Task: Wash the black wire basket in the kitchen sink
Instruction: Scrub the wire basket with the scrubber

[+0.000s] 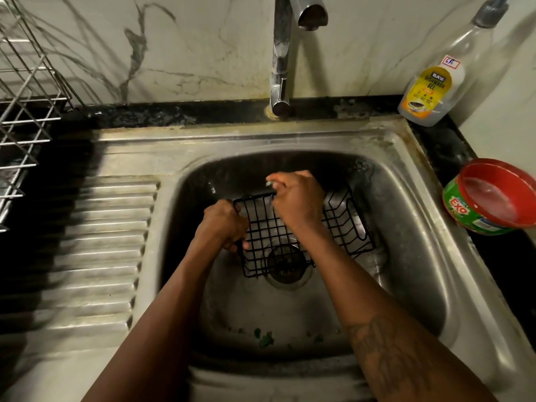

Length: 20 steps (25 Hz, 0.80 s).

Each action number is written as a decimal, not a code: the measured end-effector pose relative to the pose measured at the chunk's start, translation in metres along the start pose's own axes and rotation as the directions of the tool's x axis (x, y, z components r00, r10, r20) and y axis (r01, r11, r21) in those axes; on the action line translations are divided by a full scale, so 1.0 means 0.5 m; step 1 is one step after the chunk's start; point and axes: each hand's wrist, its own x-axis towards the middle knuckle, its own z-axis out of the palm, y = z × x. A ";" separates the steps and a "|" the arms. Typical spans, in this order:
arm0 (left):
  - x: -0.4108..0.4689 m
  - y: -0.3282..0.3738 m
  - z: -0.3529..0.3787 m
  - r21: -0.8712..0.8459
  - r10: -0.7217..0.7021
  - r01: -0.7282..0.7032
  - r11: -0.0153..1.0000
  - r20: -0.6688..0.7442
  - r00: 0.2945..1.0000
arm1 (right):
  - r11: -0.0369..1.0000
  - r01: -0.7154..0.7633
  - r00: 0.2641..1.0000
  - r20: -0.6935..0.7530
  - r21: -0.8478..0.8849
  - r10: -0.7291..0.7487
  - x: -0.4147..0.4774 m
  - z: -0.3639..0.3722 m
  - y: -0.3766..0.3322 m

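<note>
Steel fills most of your view: a stainless steel sink with a deep square basin, and its ribbed drainboard runs out toward 9 o'clock. Behind it, at 12 o'clock, stands a white marble wall with grey veins. A silver wire dish rack sits at 10 o'clock, at the far end of the drainboard. A chrome tap rises at 12 o'clock, and its spout ends above the basin.

The rectangular black wire basket is inside the basin, near the middle. It is tilted, and its near edge lies over the round metal drain at 6 o'clock from it.

At 1 o'clock a clear plastic dishwash gel bottle with a yellow label stands on the dark counter, in the corner by the wall. At 3 o'clock a round red and green tub stands just beside the sink rim.

Your left hand is at the 9 o'clock side of the basket, and its fingers are clenched round the edge wire. Your right hand lies over the basket toward 12 o'clock with bent fingers; I cannot tell if they grasp the wire or something small and pale.

Small green scraps lie on the basin floor at 6 o'clock.
</note>
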 end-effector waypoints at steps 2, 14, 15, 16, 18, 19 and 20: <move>0.002 0.002 0.000 -0.020 -0.018 0.018 1.000 0.009 1.000 | 0.970 -0.198 0.974 -0.082 0.142 0.210 0.023 -0.024 0.041; -0.012 0.006 -0.006 0.013 -0.005 0.005 1.000 0.001 1.000 | 0.986 -0.167 0.982 0.090 -0.027 0.169 0.017 -0.045 0.086; -0.012 0.006 -0.004 0.006 -0.008 0.008 1.000 0.006 1.000 | 0.991 -0.128 0.987 0.091 -0.034 0.131 0.012 -0.040 0.078; -0.012 0.008 -0.004 0.002 -0.013 0.013 1.000 0.010 1.000 | 0.997 -0.064 0.992 0.109 -0.041 0.069 0.008 -0.032 0.063; -0.015 0.009 -0.006 0.048 0.000 0.000 0.999 -0.001 1.000 | 0.994 0.101 0.980 0.177 -0.047 -0.092 0.000 0.003 0.012; -0.019 0.010 -0.008 0.093 0.013 -0.012 0.996 -0.014 1.000 | 0.982 0.182 0.963 0.214 -0.057 -0.166 -0.005 0.023 -0.020; -0.024 0.011 -0.010 0.130 0.028 -0.024 0.991 -0.027 0.999 | 0.966 0.251 0.942 0.244 -0.067 -0.228 -0.012 0.041 -0.048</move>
